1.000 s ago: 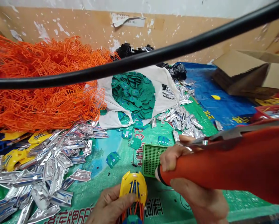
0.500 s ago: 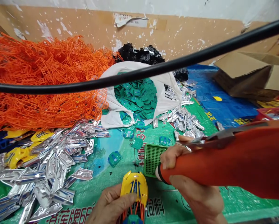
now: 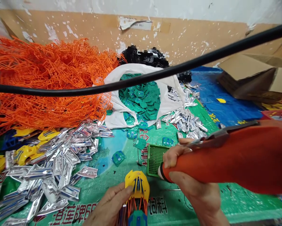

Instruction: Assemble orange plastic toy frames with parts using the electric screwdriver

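My left hand [image 3: 111,202] is closed around a partly visible toy car [image 3: 137,185], near the bottom of the view. The car has a yellow front shell with blue markings, orange bars behind it and a teal piece at the lower edge. My right hand [image 3: 192,185] wraps round a tapered orange-red electric screwdriver [image 3: 225,157] with a black ring and a pale nose. That nose is over the near right corner of a small green mesh basket [image 3: 152,157]. Loose teal parts [image 3: 118,158] lie on the green sheet beyond the car.
Silver parts [image 3: 53,169] and yellow shells [image 3: 26,154] are heaped at left, below tangled orange frames [image 3: 49,72]. A white sack [image 3: 112,110] of teal parts stands behind, with black parts [image 3: 148,58] beyond. A black cable [image 3: 84,91] crosses in front. A cardboard box [image 3: 246,75] is at right.
The toy car has shifted slightly, and the left thumb has slid back from its middle to the left side of the yellow shell. The screwdriver stays close to the basket.
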`<act>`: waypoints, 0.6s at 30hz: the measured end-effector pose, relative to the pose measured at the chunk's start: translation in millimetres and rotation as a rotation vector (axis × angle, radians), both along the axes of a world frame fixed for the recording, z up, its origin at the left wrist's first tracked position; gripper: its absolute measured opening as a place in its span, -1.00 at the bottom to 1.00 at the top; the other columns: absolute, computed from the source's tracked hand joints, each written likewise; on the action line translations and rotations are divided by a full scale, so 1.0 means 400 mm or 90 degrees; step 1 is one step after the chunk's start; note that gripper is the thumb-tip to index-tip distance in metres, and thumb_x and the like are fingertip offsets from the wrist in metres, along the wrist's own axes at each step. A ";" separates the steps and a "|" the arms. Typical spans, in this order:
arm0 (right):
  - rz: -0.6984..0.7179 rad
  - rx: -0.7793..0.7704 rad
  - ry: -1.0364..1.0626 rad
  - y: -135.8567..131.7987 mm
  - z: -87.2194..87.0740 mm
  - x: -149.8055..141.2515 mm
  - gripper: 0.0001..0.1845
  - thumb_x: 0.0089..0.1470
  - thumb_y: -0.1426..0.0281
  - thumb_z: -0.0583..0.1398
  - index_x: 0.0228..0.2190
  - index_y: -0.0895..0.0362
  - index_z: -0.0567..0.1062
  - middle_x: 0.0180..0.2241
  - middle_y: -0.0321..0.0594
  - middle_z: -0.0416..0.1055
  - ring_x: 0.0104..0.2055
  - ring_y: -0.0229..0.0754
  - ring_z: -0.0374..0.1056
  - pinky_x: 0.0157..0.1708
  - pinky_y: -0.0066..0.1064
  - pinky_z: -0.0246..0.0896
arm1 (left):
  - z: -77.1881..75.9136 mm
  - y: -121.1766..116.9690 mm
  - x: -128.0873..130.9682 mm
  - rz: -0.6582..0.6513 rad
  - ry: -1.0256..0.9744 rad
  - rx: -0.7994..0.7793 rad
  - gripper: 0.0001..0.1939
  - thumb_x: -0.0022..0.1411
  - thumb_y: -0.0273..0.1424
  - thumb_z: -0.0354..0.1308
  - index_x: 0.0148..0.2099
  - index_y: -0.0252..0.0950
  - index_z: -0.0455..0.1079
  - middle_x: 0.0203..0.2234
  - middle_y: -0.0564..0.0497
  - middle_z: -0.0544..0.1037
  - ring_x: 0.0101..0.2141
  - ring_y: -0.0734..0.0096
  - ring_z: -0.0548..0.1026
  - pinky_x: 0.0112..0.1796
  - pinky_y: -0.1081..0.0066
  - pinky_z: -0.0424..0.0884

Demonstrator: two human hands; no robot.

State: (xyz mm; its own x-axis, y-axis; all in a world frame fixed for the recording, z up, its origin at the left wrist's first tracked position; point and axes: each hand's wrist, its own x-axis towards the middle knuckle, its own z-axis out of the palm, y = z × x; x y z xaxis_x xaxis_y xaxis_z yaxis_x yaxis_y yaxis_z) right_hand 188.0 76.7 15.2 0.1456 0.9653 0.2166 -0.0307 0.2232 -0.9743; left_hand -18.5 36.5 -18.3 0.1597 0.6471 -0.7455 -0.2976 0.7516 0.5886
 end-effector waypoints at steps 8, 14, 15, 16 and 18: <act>-0.009 0.022 0.100 0.003 0.015 -0.005 -0.73 -0.17 0.47 0.32 -0.35 0.03 0.44 -0.48 -0.32 0.39 -0.42 -0.18 0.33 -0.35 -0.22 0.37 | 0.012 0.013 0.017 -0.048 -0.107 0.026 -0.68 0.03 -0.18 0.39 -0.30 -0.37 0.58 -0.53 -0.04 0.62 -0.56 0.49 0.48 -0.49 0.53 0.39; 0.013 0.073 0.212 -0.007 0.078 -0.015 -0.44 -0.16 0.58 0.28 -0.09 -0.08 0.43 -0.49 -0.37 0.39 -0.45 -0.23 0.31 -0.39 -0.32 0.35 | 0.008 0.013 0.024 0.004 -0.105 0.067 -0.59 -0.03 -0.17 0.42 -0.23 -0.41 0.58 -0.45 -0.11 0.64 -0.45 0.39 0.54 -0.40 0.48 0.44; 0.027 0.078 0.230 -0.011 0.085 -0.018 -0.42 -0.15 0.58 0.27 -0.07 -0.10 0.42 -0.48 -0.37 0.39 -0.44 -0.23 0.31 -0.39 -0.33 0.35 | 0.008 0.011 0.026 0.005 -0.105 0.078 -0.59 -0.01 -0.16 0.40 -0.24 -0.41 0.57 -0.44 -0.11 0.64 -0.45 0.41 0.52 -0.40 0.48 0.43; 0.043 0.081 0.243 -0.016 0.091 -0.021 -0.42 -0.13 0.58 0.28 -0.06 -0.10 0.41 -0.47 -0.37 0.39 -0.42 -0.23 0.31 -0.38 -0.33 0.35 | 0.008 0.009 0.028 0.005 -0.104 0.088 -0.59 0.01 -0.14 0.38 -0.25 -0.41 0.57 -0.44 -0.10 0.63 -0.46 0.42 0.51 -0.41 0.49 0.42; 0.076 0.077 0.249 -0.027 0.097 -0.029 -0.44 -0.07 0.52 0.30 -0.03 -0.11 0.40 -0.44 -0.35 0.39 -0.38 -0.21 0.33 -0.33 -0.30 0.36 | 0.008 0.005 0.032 -0.001 -0.098 0.104 -0.59 0.03 -0.11 0.36 -0.30 -0.41 0.56 -0.48 -0.08 0.60 -0.52 0.47 0.46 -0.46 0.51 0.38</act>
